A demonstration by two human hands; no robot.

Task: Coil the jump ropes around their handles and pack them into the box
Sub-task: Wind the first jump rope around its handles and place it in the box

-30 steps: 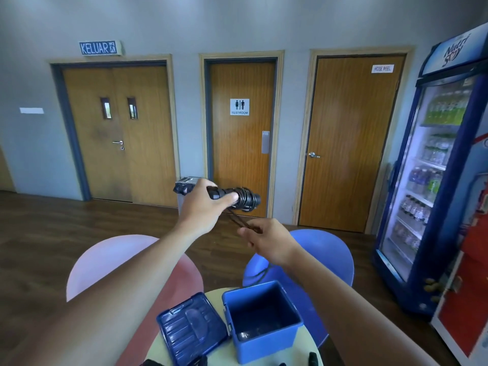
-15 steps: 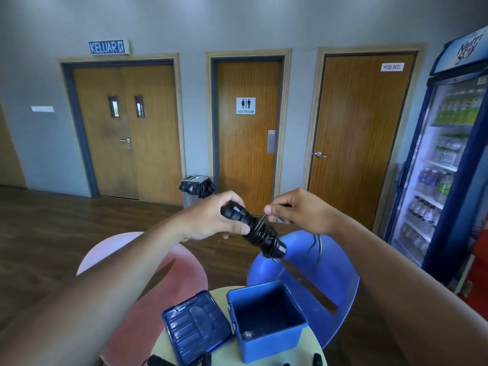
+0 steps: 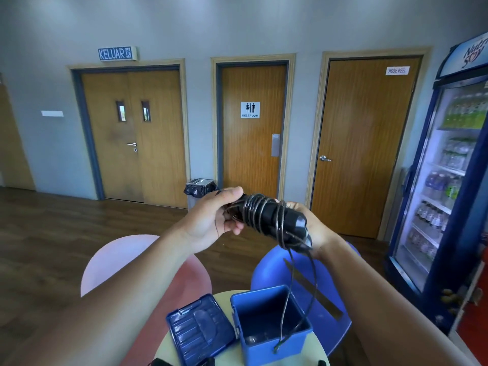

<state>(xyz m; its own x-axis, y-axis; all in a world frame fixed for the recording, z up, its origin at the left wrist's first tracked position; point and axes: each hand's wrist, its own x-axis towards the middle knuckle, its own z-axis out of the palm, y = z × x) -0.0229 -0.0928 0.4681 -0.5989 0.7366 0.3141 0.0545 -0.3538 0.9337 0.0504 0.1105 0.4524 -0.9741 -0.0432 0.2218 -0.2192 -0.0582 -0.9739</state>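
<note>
I hold black jump rope handles in the air above the table, with thin black rope coiled several times around them. My left hand grips their left end. My right hand cups the right end from behind. A loose loop of the rope hangs from the handles down over the open blue box, which stands on the small round table. The box interior looks dark; a small shiny item lies at its bottom.
The dark blue box lid lies flat left of the box. A pink chair and a blue chair stand beyond the table. A drinks fridge fills the right side. Black objects peek at the bottom edge.
More rope turns now sit on the handles. The bundle has swung from pointing down-right to lying nearly level, and my right hand has moved from above it to behind its right end.
</note>
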